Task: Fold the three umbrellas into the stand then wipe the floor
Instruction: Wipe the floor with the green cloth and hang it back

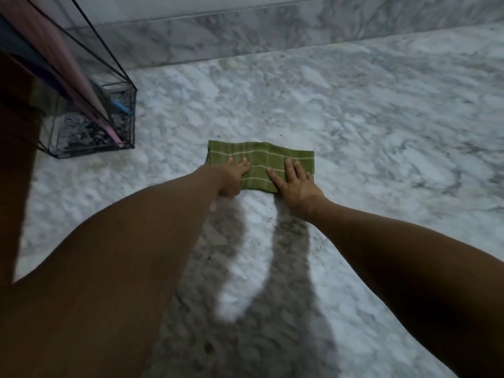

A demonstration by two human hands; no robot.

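A folded green cloth (261, 156) with pale stripes lies flat on the grey-white marble floor (368, 137). My left hand (231, 177) presses on its left part with straight fingers. My right hand (294, 184) lies flat on its right part, fingers spread. At the far left stands a clear umbrella stand (120, 77) with a black wire frame. Inside it lean a folded pink umbrella (68, 69) and a dark umbrella with a blue tip (121, 107). A third umbrella cannot be made out.
A marble skirting (272, 31) runs along the wall at the back. Small dark specks of dirt dot the floor around and below the cloth. A dark brown surface (16, 159) fills the left edge beside the stand.
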